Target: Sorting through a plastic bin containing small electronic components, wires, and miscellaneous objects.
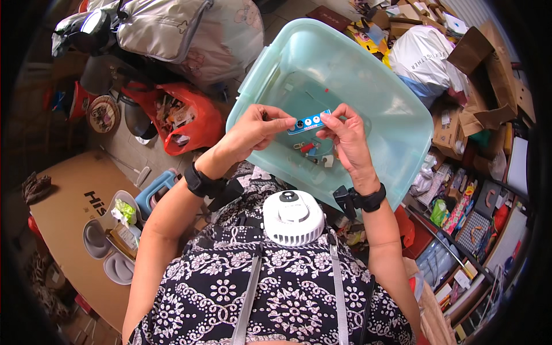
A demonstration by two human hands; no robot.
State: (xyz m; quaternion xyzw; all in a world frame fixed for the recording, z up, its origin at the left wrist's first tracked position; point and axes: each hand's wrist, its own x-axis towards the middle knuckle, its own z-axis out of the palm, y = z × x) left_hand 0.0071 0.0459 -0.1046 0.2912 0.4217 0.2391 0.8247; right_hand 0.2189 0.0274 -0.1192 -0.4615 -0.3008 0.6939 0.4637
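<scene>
A small blue card strip (pixel 311 123) with a row of round white spots is stretched between my hands, above a pale green plastic bin (pixel 388 142). One spot carries a black round piece (pixel 300 123). My left hand (pixel 257 128) pinches the strip's left end between thumb and finger. A small dark object (pixel 265 115), too small to identify, shows among that hand's fingers. On the other end, the thumb and fingers of my right hand (pixel 347 136) grip the strip. Below, on the bin floor, lie a red piece (pixel 307 147), a white scrap (pixel 328 161) and other small bits.
A white portable fan (pixel 294 220) rests against my front. Left of the bin are a red plastic bag (pixel 194 116) of scraps, a blue plastic stool (pixel 156 187) and a divided grey tray (pixel 116 265) on cardboard (pixel 64 207). Cardboard boxes (pixel 448 131) and a white bag (pixel 424 58) crowd the right.
</scene>
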